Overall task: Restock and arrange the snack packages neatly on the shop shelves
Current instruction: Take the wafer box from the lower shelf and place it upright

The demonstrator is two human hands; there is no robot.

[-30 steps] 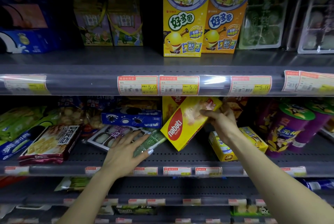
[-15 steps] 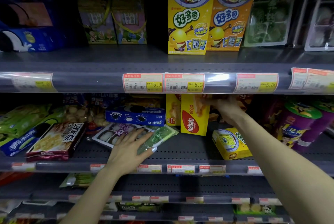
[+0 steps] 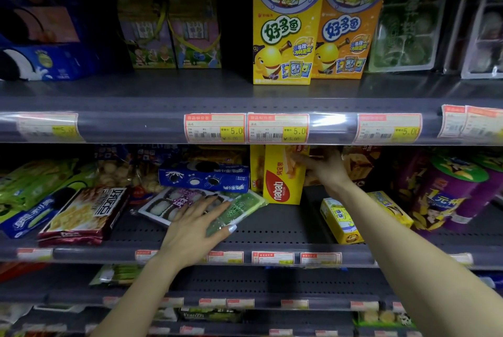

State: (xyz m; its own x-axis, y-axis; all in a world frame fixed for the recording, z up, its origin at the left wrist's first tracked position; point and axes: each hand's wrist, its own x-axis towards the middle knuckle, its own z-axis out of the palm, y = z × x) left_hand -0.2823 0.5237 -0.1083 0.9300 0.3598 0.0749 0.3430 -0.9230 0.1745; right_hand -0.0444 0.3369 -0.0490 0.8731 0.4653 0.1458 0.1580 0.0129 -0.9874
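The left hand lies flat with fingers spread on a shiny green packet and a clear tray of round sweets. The right hand reaches under the upper shelf and its fingers touch the top of a yellow wafer box; I cannot tell whether they curl round it. The box stands upright on the grey middle shelf, which is dotted with small holes.

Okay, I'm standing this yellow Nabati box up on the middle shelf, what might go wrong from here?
1. The Nabati box stands upright with bare shelf in front; if the right hand lets go carelessly, it may tip forward.
2. The left hand rests on the green mochi tray, which lies askew overlapping the purple tray; pressing could slide it toward the shelf edge.
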